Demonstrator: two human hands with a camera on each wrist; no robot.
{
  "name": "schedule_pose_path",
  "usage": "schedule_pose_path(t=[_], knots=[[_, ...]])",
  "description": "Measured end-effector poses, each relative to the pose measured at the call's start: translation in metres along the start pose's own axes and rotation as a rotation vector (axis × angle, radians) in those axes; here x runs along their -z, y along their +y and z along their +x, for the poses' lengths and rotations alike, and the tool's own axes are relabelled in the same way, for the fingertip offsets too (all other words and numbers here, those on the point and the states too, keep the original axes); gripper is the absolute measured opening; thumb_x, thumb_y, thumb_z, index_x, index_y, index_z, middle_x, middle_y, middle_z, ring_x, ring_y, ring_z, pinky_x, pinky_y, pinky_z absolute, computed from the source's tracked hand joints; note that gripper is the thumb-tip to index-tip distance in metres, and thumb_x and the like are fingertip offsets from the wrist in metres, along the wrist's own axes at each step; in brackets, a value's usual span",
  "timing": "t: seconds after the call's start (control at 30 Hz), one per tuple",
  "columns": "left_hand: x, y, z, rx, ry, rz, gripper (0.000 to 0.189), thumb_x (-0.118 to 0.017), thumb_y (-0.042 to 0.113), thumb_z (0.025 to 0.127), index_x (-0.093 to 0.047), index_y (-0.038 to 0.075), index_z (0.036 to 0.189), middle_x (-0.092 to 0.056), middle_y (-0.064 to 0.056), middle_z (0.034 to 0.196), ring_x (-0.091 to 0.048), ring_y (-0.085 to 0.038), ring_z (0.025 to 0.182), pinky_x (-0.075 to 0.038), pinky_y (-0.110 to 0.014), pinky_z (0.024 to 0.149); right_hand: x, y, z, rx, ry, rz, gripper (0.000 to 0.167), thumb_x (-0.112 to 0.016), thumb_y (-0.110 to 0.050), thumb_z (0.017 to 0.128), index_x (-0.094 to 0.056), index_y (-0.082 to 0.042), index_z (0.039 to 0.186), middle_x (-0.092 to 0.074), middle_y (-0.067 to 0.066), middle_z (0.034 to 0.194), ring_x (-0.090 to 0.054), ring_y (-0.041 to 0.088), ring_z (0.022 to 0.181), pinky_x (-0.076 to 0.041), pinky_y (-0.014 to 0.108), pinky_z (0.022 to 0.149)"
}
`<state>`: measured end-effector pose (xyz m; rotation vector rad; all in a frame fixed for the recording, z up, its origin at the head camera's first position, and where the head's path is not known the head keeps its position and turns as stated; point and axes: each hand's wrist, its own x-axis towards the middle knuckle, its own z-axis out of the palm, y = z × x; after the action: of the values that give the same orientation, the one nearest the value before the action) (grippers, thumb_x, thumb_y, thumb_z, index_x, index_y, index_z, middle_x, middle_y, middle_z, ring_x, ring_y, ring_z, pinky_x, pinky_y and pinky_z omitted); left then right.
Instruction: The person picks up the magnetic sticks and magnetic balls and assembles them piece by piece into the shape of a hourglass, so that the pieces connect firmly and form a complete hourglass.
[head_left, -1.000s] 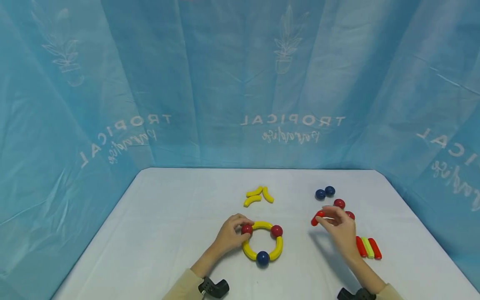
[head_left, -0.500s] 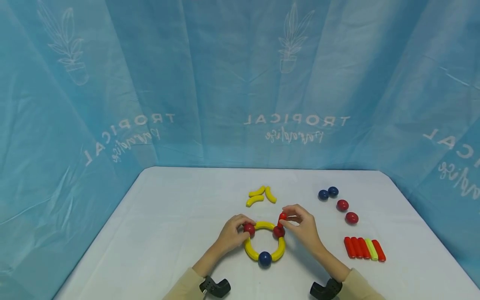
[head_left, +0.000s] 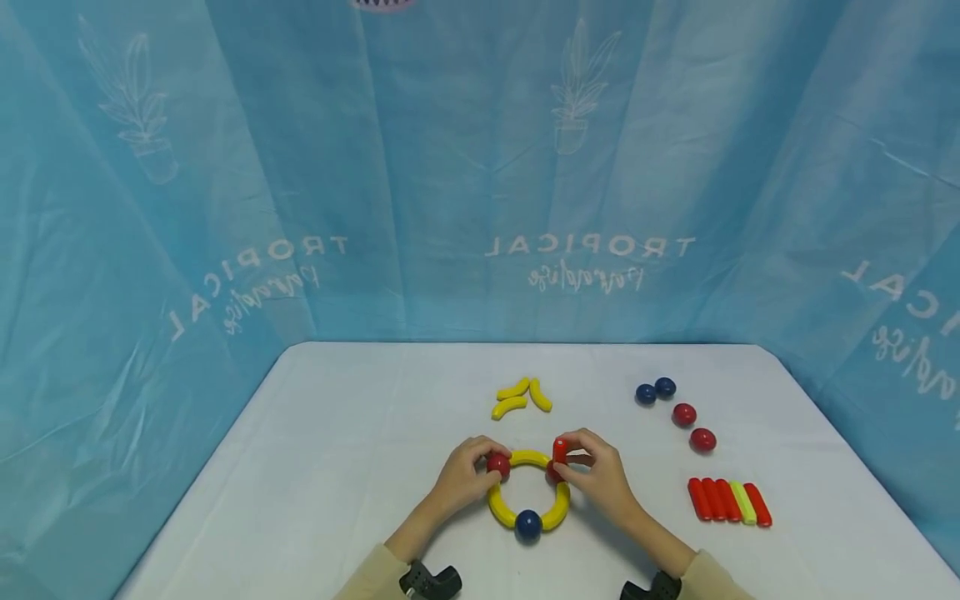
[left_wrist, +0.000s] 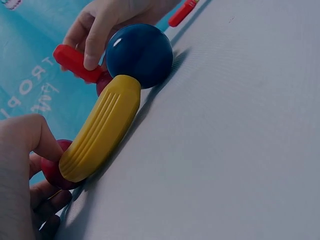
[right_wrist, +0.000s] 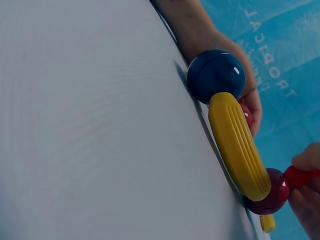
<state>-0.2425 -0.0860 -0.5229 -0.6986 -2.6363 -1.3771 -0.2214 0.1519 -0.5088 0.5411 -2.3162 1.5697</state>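
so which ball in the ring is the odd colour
The blue ball on the near side of the ring. The others are red: the left hand holds one red ball; the second red ball touches the stick in the right hand.

Left hand (head_left: pixel 465 475), right hand (head_left: pixel 597 477), both curled

Six yellow arcs (head_left: pixel 498 507), four red balls (head_left: pixel 702 441), three blue balls (head_left: pixel 528 526), five red rods (head_left: pixel 699 499) (plus one lime rod (head_left: pixel 743 503)).
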Motion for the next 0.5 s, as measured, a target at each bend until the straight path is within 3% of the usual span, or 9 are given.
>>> schedule_pose_path(t=[0.27,0.5], knots=[[-0.001,-0.001,-0.001,0.015,-0.002,0.048,0.029,-0.061,0.009,0.081,-0.068,0.015,0.108,-0.068,0.001,0.106,-0.056,-0.014,0.099,-0.049,-0.029,0.090,0.004,-0.001,0.006,-0.004,-0.049,-0.047,0.036,-0.073,0.003,0.078,-0.062,0.001,0.112,-0.066,0.007,0.101,-0.063,0.014,0.093,-0.057,0.035,0.079],[-0.002,-0.003,-0.001,-0.006,-0.037,0.018,0.035,-0.060,0.012,0.085,-0.064,0.016,0.120,-0.067,0.002,0.112,-0.058,-0.015,0.105,-0.048,-0.033,0.095,0.012,0.001,0.010,-0.052,-0.030,-0.131,0.036,-0.073,0.001,0.078,-0.063,-0.005,0.112,-0.068,0.005,0.102,-0.064,0.017,0.092,-0.056,0.030,0.081]])
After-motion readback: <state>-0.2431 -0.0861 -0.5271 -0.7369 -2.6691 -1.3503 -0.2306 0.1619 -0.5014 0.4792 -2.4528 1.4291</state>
